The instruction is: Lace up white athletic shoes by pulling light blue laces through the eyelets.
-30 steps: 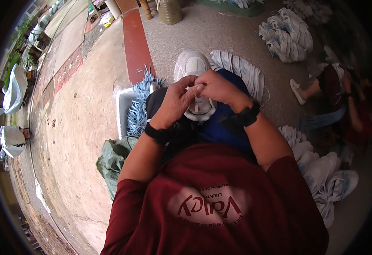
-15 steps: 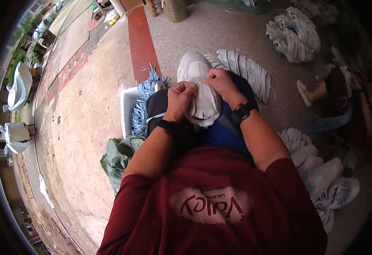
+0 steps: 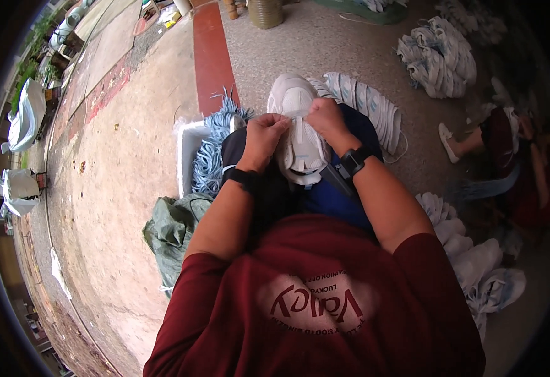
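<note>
A white shoe upper [image 3: 292, 93] rests on my lap, toe pointing away from me and heel opening towards me. My left hand [image 3: 265, 137] is at its left side, thumb and forefinger pinched near the edge of the lacing area. Across from it, my right hand [image 3: 329, 120] is closed by the right edge of the lacing. Whatever thin thing the fingertips hold is too small to make out. Left of my knee, light blue laces [image 3: 208, 164] hang in a bundle over a white foam box [image 3: 187, 173].
A row of nested white uppers [image 3: 366, 107] lies beyond my right knee. More uppers are heaped at the far right [image 3: 438, 60] and near right [image 3: 473, 251]. A green sack [image 3: 173, 229] lies by my left arm. Another person's leg [image 3: 466, 141] shows at right.
My right hand has drawn slightly up and closed more into a fist. My left hand stays pinched at the upper's left side. The view has shifted a little.
</note>
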The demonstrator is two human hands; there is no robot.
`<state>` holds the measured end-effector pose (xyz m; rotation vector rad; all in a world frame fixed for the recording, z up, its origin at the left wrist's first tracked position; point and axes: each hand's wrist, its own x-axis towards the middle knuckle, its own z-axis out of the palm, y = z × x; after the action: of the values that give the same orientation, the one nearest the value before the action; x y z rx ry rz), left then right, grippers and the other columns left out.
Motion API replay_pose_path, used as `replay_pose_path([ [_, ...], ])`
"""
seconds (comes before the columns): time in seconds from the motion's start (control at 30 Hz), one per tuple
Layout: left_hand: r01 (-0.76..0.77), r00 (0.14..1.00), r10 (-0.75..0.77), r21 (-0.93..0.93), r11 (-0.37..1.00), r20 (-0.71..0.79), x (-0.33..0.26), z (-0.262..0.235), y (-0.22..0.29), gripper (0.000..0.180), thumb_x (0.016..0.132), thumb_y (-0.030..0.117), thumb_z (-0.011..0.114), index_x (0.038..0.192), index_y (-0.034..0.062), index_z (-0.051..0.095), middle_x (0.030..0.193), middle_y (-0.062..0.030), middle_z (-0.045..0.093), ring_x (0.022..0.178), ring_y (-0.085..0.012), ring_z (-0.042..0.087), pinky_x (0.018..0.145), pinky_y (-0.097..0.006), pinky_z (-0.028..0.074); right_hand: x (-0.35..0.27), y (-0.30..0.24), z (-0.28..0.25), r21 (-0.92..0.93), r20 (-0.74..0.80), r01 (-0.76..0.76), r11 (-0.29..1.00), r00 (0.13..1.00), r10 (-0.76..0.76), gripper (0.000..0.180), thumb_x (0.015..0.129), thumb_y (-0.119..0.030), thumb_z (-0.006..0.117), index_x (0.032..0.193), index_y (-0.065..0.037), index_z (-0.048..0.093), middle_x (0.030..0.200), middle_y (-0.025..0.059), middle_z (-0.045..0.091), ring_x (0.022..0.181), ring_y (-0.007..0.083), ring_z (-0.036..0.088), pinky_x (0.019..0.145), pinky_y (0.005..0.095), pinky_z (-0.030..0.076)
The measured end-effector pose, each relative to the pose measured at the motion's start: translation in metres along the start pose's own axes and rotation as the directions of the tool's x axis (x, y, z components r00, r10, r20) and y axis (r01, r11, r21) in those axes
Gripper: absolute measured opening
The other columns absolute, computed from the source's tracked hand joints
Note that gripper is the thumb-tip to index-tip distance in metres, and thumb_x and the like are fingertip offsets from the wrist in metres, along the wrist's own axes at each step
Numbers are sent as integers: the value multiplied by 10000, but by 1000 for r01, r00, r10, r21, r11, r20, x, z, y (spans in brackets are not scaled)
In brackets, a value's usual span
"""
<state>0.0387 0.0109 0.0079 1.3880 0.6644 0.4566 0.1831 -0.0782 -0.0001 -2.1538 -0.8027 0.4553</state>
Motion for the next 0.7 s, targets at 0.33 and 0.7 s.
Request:
replay_pose_path([
  [0.33,-70,996,34,519,852,79,18,-1,18,184,735,122,630,763,-59,650,608,-55,586,565,-92,515,527,-260,419,-1,-3,-4,-85,6,-12,996,1000,13,151,612,-106,563,708,-6,624,749,222,610,748,370,615,641,398,490],
  [0.7,21,996,-63,483,875,70,22,1,20,157,740,103,614,695,-47,626,592,-31,569,528,-96,500,499,-252,396,-6,-1,-5,-4,-9,-8,1000,1000,8,97,617,-88,567,684,-23,592,723,197,615,743,359,614,629,391,482],
])
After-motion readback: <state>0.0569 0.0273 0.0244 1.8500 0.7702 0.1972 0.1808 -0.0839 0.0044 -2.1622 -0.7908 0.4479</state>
